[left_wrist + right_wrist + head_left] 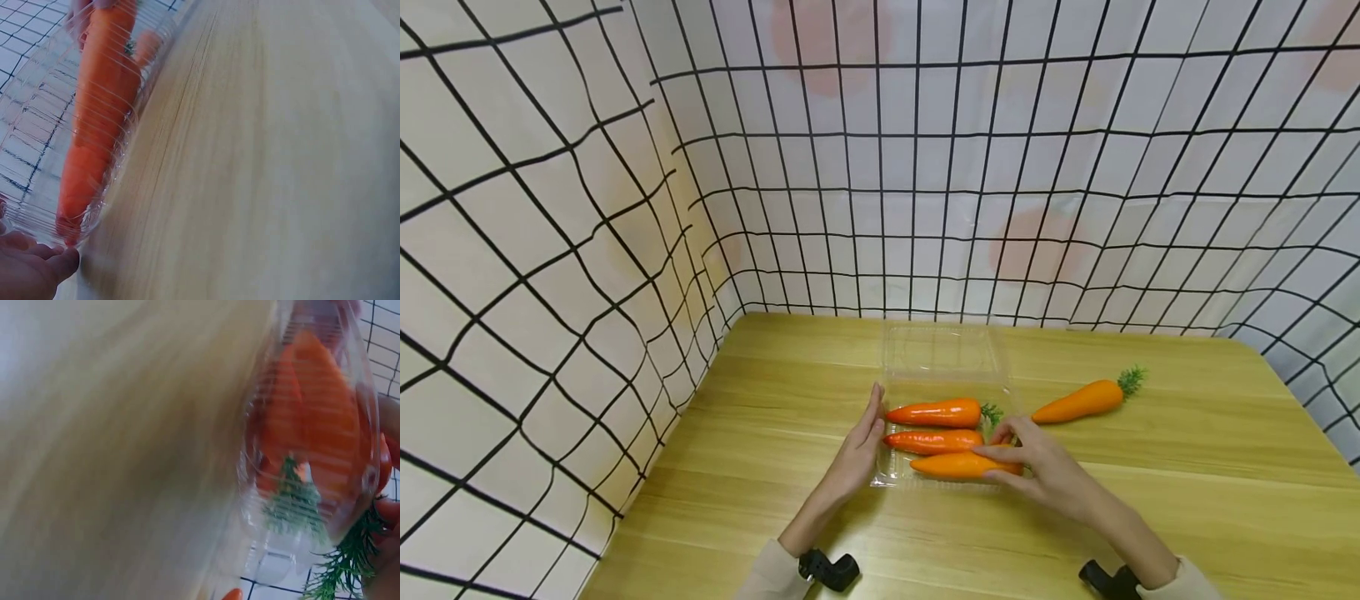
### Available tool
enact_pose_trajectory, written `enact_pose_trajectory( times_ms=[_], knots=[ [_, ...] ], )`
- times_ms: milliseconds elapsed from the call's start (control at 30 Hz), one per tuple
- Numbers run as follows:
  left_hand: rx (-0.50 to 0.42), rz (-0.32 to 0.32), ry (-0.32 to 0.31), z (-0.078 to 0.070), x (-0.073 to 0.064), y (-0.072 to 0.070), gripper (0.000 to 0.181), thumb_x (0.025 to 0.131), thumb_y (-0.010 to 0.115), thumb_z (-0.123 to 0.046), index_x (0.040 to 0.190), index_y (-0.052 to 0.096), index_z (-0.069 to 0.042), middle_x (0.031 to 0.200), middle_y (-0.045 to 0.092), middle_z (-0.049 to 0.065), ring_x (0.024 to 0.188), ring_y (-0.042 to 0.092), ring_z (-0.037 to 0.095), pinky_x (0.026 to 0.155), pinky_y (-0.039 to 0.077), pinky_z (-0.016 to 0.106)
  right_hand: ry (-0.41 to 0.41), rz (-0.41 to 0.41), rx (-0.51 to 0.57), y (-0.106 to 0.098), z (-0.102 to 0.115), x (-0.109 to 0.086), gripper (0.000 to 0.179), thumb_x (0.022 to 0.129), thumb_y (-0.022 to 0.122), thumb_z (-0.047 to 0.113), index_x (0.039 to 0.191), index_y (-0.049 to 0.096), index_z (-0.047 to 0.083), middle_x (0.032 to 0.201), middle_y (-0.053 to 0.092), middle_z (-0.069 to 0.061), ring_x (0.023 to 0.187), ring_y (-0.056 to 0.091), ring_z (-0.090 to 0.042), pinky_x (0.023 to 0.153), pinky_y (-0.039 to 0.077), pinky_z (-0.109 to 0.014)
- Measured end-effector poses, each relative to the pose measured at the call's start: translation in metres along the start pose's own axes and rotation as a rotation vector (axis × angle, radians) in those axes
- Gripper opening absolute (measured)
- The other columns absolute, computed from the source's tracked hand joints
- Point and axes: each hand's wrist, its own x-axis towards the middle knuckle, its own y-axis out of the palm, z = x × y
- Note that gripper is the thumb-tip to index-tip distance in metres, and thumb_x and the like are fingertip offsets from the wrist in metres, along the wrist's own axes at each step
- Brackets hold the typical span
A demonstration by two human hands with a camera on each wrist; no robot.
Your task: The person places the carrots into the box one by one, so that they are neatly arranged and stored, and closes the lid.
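A clear plastic clamshell container [884,478] lies on the table with its lid [943,350] folded back, away from me. Inside are a far carrot [934,412] and a middle carrot [931,441], side by side with tips to the left. The thick end of a third, near carrot [951,465] is pinched by my right hand [1048,471], and this carrot lies over the container's near side. Its green top [350,562] sticks out beside the fingers in the right wrist view. Fairly straight fingers of my left hand [854,460] rest against the container's left end.
Another carrot [1078,402] with a leafy top lies on the wooden table [1187,467], right of the container. Black wire mesh [917,192] stands along the back and sides, with pale sheeting behind it.
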Motion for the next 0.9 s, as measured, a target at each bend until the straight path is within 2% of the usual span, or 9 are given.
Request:
enact_pose_trajectory(
  times_ms=[200, 400, 733, 900],
  knots=[
    [0.004, 0.003, 0.004, -0.001, -0.001, 0.0, 0.058, 0.113, 0.026, -0.007, 0.166, 0.002, -0.005, 0.175, 0.005, 0.015, 0.16, 0.015, 0.037, 0.131, 0.012, 0.049, 0.049, -0.001, -0.055, 0.007, 0.004, 0.001, 0.04, 0.084, 0.084, 0.016, 0.123, 0.078, 0.015, 0.108, 0.06, 0.003, 0.092, 0.04, 0.0, 0.068, 0.041, -0.015],
    [-0.018, 0.007, 0.007, -0.001, -0.001, 0.0, 0.059, 0.113, 0.026, -0.006, 0.166, 0.001, -0.005, 0.175, 0.005, 0.017, 0.16, 0.015, 0.039, 0.13, 0.014, 0.05, 0.031, -0.014, -0.102, 0.009, 0.009, 0.004, 0.038, 0.085, 0.083, 0.015, 0.123, 0.078, 0.013, 0.107, 0.059, 0.001, 0.092, 0.041, -0.003, 0.068, 0.04, -0.017],
    [-0.022, 0.004, 0.005, 0.001, -0.001, 0.0, 0.059, 0.113, 0.027, -0.005, 0.166, 0.001, -0.006, 0.175, 0.006, 0.016, 0.159, 0.017, 0.04, 0.13, 0.016, 0.051, 0.069, 0.038, -0.106, 0.013, 0.016, 0.01, 0.037, 0.091, 0.078, 0.014, 0.127, 0.074, 0.005, 0.112, 0.058, 0.001, 0.098, 0.047, -0.006, 0.073, 0.045, -0.021],
    [0.0, 0.002, 0.008, 0.001, -0.001, 0.0, 0.059, 0.113, 0.027, -0.005, 0.166, 0.001, -0.005, 0.174, 0.006, 0.017, 0.159, 0.017, 0.04, 0.13, 0.015, 0.052, 0.069, 0.041, -0.08, 0.014, 0.018, 0.013, 0.033, 0.092, 0.077, 0.013, 0.124, 0.076, 0.007, 0.112, 0.058, -0.001, 0.097, 0.047, -0.007, 0.071, 0.043, -0.019]
  ],
)
